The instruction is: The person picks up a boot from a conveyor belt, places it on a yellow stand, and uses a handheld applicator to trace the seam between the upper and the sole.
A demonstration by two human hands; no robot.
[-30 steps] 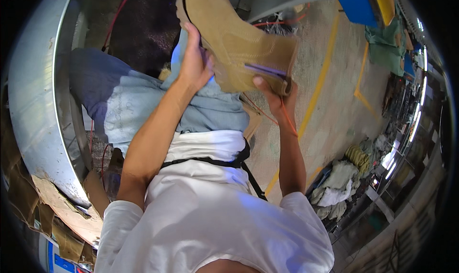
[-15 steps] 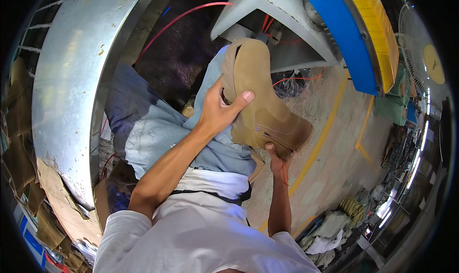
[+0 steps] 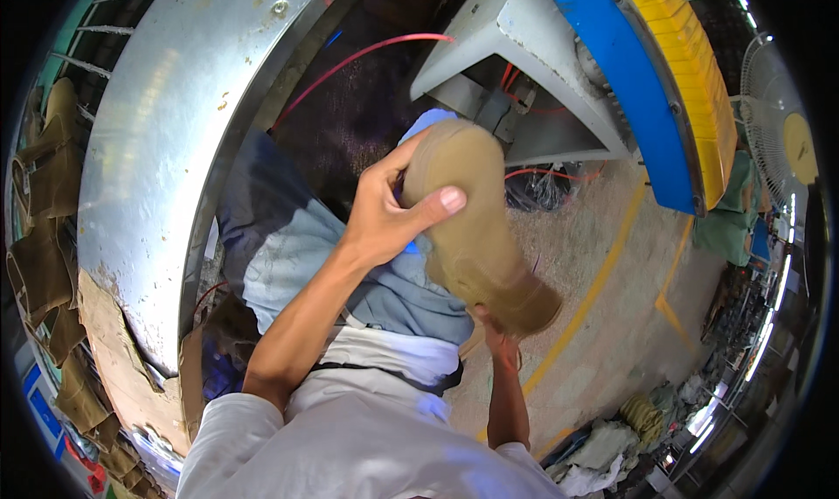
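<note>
A tan boot (image 3: 472,211) is held over my lap, its rounded toe end pointing away from me and its stitched heel end toward the lower right. My left hand (image 3: 384,206) grips it near the rounded end, thumb pressed across the upper and fingers around the far side, partly hidden. Below the other end, my right hand (image 3: 500,337) is closed on the boot's edge, most of its fingers hidden behind it. The boot is slightly blurred. Faded blue cloth of my trousers (image 3: 297,263) lies underneath.
On the left stands a metal-topped bench (image 3: 166,141) with torn cardboard (image 3: 122,350) at its near end; brown boot pieces (image 3: 52,263) hang beyond. Ahead is a grey machine frame (image 3: 524,36) with a blue and yellow part (image 3: 647,88). Cloth (image 3: 603,455) is heaped at lower right.
The boot has moved a little toward me and turned in my hands, so its stitched side shows less. Both hands have stayed on it, and the whole view has shifted slightly.
</note>
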